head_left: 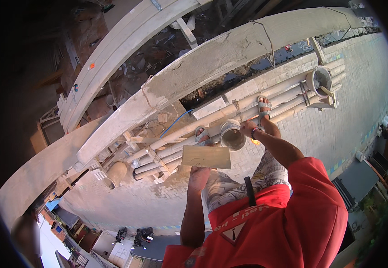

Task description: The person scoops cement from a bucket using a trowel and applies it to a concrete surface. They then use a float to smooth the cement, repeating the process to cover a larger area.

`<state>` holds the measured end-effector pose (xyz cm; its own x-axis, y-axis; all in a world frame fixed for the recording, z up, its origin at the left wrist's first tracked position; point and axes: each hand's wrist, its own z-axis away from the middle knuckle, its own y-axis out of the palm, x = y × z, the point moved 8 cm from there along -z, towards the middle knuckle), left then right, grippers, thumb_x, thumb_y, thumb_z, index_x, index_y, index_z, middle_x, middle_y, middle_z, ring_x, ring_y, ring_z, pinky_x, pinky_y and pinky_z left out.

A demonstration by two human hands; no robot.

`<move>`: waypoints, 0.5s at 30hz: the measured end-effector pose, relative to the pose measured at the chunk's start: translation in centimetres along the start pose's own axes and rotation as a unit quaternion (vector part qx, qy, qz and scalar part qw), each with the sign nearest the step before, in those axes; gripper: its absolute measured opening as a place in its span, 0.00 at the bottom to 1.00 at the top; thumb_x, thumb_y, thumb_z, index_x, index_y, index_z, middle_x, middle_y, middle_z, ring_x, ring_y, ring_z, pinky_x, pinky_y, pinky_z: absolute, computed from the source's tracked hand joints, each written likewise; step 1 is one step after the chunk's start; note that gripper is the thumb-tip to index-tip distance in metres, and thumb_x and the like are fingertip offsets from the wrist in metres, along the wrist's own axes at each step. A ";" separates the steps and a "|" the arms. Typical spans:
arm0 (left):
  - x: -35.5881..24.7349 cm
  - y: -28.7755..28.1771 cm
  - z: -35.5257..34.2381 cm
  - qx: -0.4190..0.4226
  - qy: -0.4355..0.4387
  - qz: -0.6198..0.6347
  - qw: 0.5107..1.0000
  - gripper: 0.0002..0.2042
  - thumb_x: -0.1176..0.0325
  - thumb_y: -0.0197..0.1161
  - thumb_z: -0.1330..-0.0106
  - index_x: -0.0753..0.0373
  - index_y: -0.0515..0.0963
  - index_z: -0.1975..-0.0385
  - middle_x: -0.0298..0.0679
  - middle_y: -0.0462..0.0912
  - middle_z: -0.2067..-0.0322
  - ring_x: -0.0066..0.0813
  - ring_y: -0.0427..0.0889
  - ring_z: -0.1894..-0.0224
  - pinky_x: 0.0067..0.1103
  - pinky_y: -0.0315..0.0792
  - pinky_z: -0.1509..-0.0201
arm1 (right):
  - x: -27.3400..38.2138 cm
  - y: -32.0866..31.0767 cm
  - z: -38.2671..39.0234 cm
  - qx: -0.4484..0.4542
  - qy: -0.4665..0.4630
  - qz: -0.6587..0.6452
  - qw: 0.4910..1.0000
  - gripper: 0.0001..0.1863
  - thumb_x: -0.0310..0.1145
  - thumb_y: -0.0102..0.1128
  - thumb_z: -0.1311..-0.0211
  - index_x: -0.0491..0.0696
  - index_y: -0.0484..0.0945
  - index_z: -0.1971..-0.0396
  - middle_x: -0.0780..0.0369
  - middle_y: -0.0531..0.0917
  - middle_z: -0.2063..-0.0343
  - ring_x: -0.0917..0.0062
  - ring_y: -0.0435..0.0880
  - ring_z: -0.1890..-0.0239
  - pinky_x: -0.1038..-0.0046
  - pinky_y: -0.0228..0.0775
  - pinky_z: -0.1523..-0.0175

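Note:
My left hand [199, 177] is closed on the underside of a flat rectangular plasterer's board [206, 157], dull yellow-brown, held out in front of my legs. My right hand [248, 128] is closed at the right rim of a pale bucket [232, 135]. Whatever the right fingers grip is too small and partly hidden to name. Inside the bucket the surface looks greyish; its contents are not clear. The bucket sits between my sandalled feet, by the poles.
I stand on long scaffold poles [287, 90] high above a paved floor [283, 143]. A second bucket [311, 83] stands at the right end, with a wooden bracket beside it. Curved concrete beams [220, 51] run along the far side. A blue hose [176, 121] lies near the poles.

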<state>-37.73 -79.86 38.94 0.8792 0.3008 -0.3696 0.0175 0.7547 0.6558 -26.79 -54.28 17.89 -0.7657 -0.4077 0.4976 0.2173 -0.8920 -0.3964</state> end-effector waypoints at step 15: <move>-7.5 -3.5 7.1 -0.061 0.108 -0.042 0.991 0.23 0.75 0.66 0.41 0.59 0.73 0.44 0.38 0.75 0.43 0.34 0.71 0.39 0.36 0.61 0.33 | 1.7 -9.2 2.3 -0.024 -0.011 0.077 0.997 0.20 0.31 0.59 0.47 0.51 0.81 0.51 0.49 0.84 0.57 0.60 0.81 0.49 0.60 0.73 0.46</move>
<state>-41.02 -88.90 44.13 0.7539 0.3414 -0.5613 0.0171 0.8439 0.5363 -28.74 -47.18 24.15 -0.7123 -0.5433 0.4444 0.3008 -0.8083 -0.5060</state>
